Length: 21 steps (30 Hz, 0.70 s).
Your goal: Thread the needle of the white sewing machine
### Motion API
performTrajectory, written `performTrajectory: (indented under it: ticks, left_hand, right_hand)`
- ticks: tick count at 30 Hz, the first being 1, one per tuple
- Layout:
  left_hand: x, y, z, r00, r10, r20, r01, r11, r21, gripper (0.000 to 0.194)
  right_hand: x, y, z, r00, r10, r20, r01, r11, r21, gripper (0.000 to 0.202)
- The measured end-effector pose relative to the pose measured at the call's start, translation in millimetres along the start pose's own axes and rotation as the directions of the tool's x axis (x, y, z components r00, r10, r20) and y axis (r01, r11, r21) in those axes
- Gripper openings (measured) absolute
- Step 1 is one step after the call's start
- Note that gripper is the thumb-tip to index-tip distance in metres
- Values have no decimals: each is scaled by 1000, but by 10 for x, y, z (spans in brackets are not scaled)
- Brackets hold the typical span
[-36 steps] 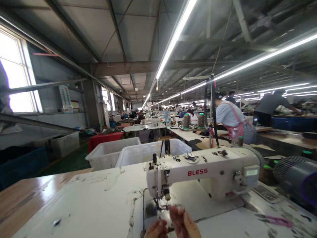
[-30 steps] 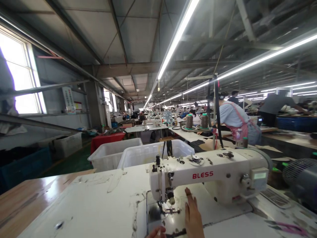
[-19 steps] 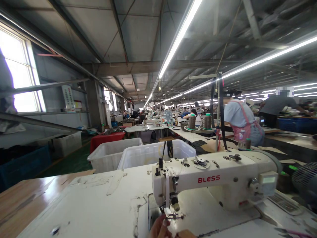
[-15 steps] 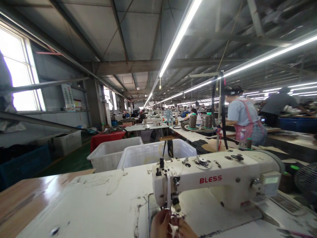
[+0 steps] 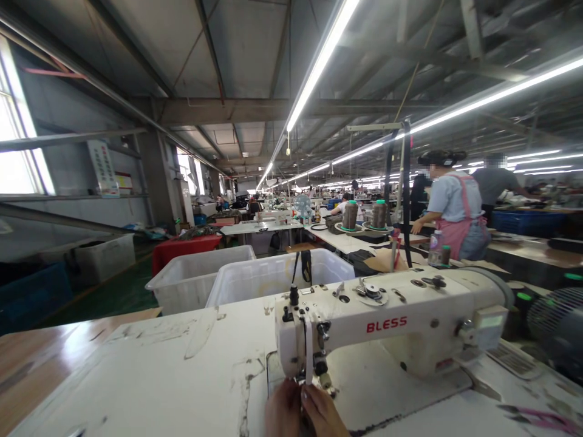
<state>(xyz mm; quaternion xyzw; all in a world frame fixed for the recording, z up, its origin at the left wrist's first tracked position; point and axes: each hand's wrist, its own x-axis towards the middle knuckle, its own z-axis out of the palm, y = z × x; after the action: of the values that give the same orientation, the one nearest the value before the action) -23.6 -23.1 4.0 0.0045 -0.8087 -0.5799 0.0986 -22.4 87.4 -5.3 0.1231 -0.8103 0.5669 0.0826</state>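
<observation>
A white sewing machine point(image 5: 355, 340) with red lettering stands across the table in front of me. Both my hands are close together under its needle end, at the bottom of the view. My left hand point(image 5: 282, 409) has its fingers closed just left of the needle bar. Beside it, my right hand point(image 5: 322, 414) pinches with thumb and finger right under the machine head. Whatever is between the fingertips is too small or hidden to make out. The needle and presser foot are mostly covered by my fingers.
Pink-handled snips point(image 5: 542, 417) lie on the white tabletop point(image 5: 182, 370) at the right. Behind the machine are white plastic bins point(image 5: 273, 276) and thread cones point(image 5: 350, 216). A fan point(image 5: 555, 321) stands at the right edge. A person in a pink apron point(image 5: 460, 212) works farther back.
My right hand has moved left and up, close against my left hand under the needle end. The view has shifted slightly, so the machine sits a little farther left.
</observation>
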Motion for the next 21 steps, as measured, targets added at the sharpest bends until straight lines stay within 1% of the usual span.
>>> performTrajectory:
  ticks: [2, 4, 7, 9, 11, 13, 16, 19, 21]
  left_hand:
    - [-23, 76, -28, 1000, 6, -2, -6, 992, 127, 19]
    - [-77, 173, -29, 1000, 9, -4, -8, 978, 206, 25]
    - [-205, 301, -2, 1000, -9, -16, 12, 969, 247, 28]
    - [-300, 353, 11, 999, -30, -25, 35, 960, 278, 27]
    - [-373, 381, 10, 998, -48, -40, 58, 952, 299, 26]
    - [-412, 394, 0, 998, -51, -45, 62, 950, 306, 23]
    - [-417, 405, -9, 998, -43, -41, 53, 949, 311, 20]
    - [-408, 415, 7, 998, -41, -38, 51, 946, 321, 18]
    - [-408, 424, 23, 999, -42, -28, 49, 947, 318, 19]
  right_hand:
    - [48, -62, -43, 995, 57, 87, -56, 998, -15, 61]
    - [48, -162, -89, 986, 66, 154, -63, 998, -23, 57]
    - [-34, -340, -139, 986, -2, 166, 5, 1000, -18, 44]
    - [-117, -431, -151, 982, -58, 181, 60, 998, -3, 41]
    - [-197, -476, -145, 983, -75, 169, 75, 997, 7, 42]
    - [-254, -479, -128, 990, -65, 127, 65, 998, 8, 45]
    - [-295, -458, -105, 994, -72, 81, 69, 997, 38, 48]
    - [-311, -444, -99, 996, -71, 58, 66, 995, 74, 52]
    - [-314, -433, -95, 997, -60, 48, 56, 996, 69, 54]
